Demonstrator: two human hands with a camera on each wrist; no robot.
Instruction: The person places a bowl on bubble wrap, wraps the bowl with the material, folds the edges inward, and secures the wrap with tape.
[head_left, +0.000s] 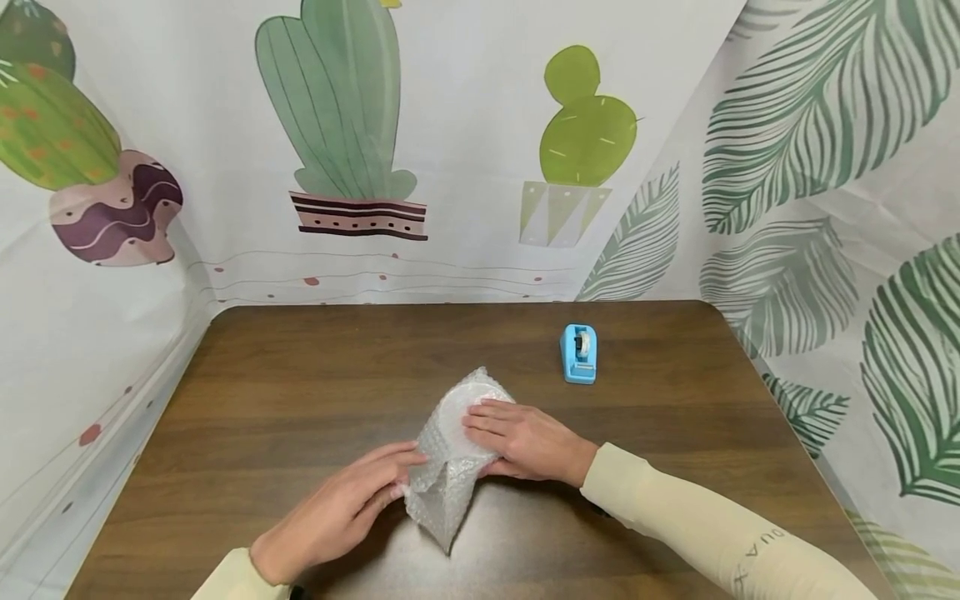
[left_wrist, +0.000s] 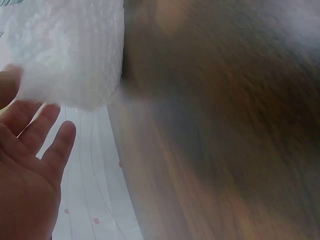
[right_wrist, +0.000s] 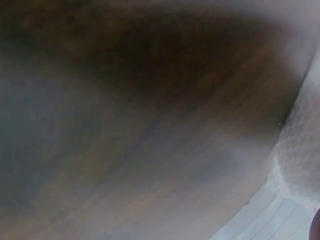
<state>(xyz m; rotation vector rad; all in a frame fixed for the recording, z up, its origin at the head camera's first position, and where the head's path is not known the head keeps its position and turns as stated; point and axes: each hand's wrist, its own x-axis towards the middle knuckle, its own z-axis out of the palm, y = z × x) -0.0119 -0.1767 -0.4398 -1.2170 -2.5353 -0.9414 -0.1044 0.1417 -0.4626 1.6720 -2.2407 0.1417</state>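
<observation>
Near the middle of the table lies a sheet of bubble wrap (head_left: 438, 492), folded partly round a round white object (head_left: 456, 414) whose exact kind I cannot tell. My left hand (head_left: 341, 508) pinches the wrap's left edge between thumb and fingers. In the left wrist view, the lower fingers of the left hand (left_wrist: 30, 165) spread beneath the bubble wrap (left_wrist: 70, 55). My right hand (head_left: 528, 437) holds the wrapped object from the right, fingers across its top and thumb low at its side. Only a strip of bubble wrap (right_wrist: 302, 155) shows in the right wrist view.
A light blue tape dispenser (head_left: 580, 354) with a roll of tape stands on the brown wooden table (head_left: 300, 375), behind and right of the bubble wrap. White cloth (head_left: 465, 167) printed with cacti and leaves hangs behind the table and along its sides.
</observation>
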